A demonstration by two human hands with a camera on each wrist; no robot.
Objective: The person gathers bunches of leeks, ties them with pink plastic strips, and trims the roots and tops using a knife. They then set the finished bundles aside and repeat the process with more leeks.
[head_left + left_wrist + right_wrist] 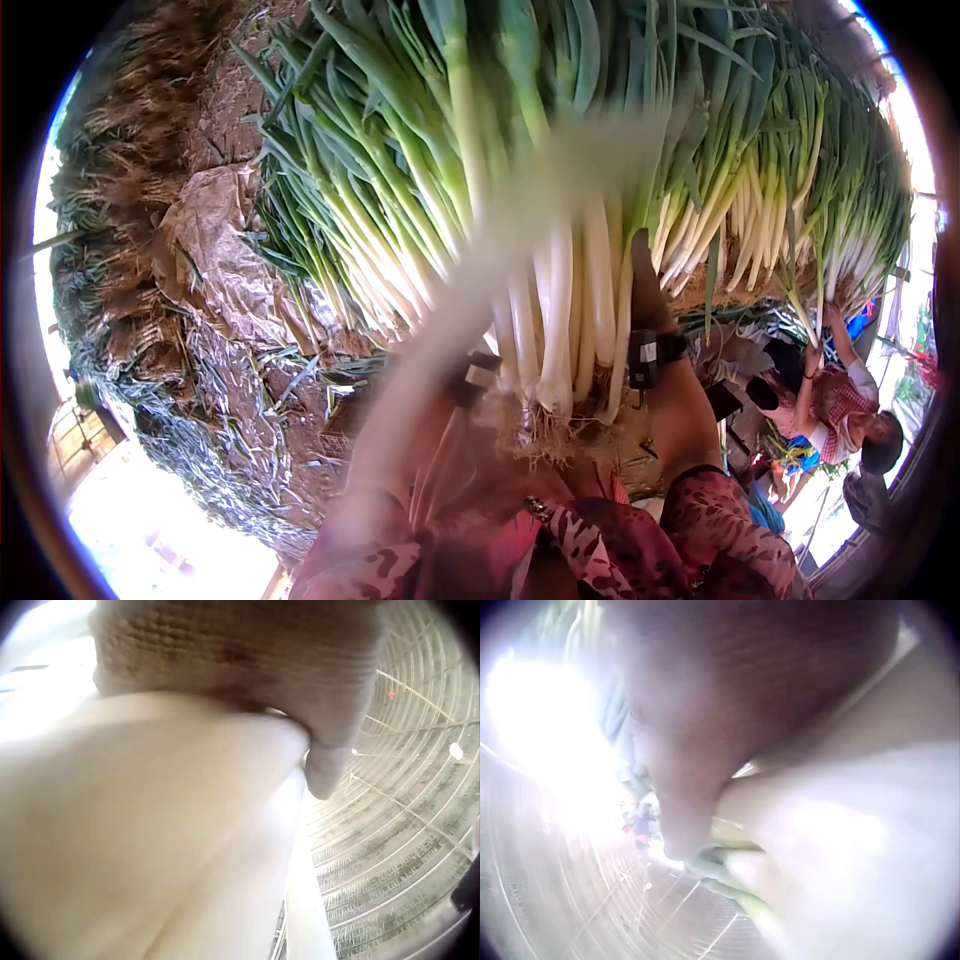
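Observation:
A bunch of long green onions (555,330) stands between my two hands in the head view, roots (550,435) down toward me and green leaves up. My right hand (648,285) grips the bunch's right side by the white stalks. In the left wrist view my left hand (247,660) wraps over thick white stalks (150,817), its thumb bent at their edge. A pale blurred streak hides most of that hand in the head view. The right wrist view shows the right hand's fingers (690,787) bent against white stalks (855,825).
More green onions (370,230) lie in a long heap beyond the bunch, across to the right. Soil and a crumpled sheet (225,230) spread at the left with leaf scraps. At the right another person (840,410) handles onions.

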